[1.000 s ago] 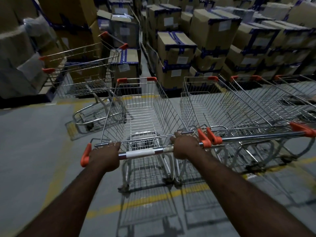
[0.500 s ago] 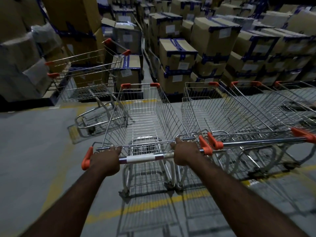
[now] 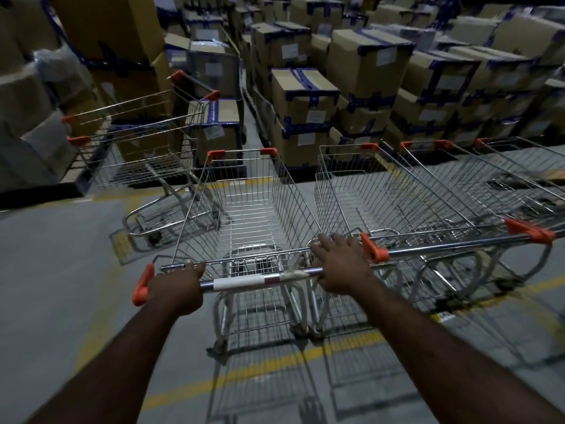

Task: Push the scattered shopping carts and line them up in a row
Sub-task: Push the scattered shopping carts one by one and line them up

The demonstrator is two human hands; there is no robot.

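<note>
- Head view: grips the round chrome handle bar (image 3: pixel 244 281) with the left hand (image 3: pixel 175 286), fingers curled fully over it, the orange plastic end cap (image 3: pixel 140 286) just outboard of the knuckles.
- Lays the right hand (image 3: pixel 339 267) over the bar's other end, fingers (image 3: pixel 333 243) straight and spread, reaching forward to the thin wire rear rim; cannot tell how the thumb lies underneath.
- Keeps in front of both sets of fingers the pushed cart (image 3: pixel 244 209), a tapering basket of shiny wire grid, wheels on the grey concrete floor (image 3: pixel 46 270) near a painted yellow line (image 3: pixel 275 362).
- Shows, just right of the right fingertips, a neighbouring cart (image 3: pixel 382 203) standing side by side, its orange cap (image 3: pixel 373 249) close beside the little finger; further carts (image 3: pixel 504 191) beyond it in the same row.
- Shows, ahead and left of the left fingers, a stray cart (image 3: pixel 137 154) turned at an angle, well apart.
- Ends, far beyond the fingertips, in stacked cardboard boxes (image 3: pixel 305 93): matte brown, blue tape, white labels.
</note>
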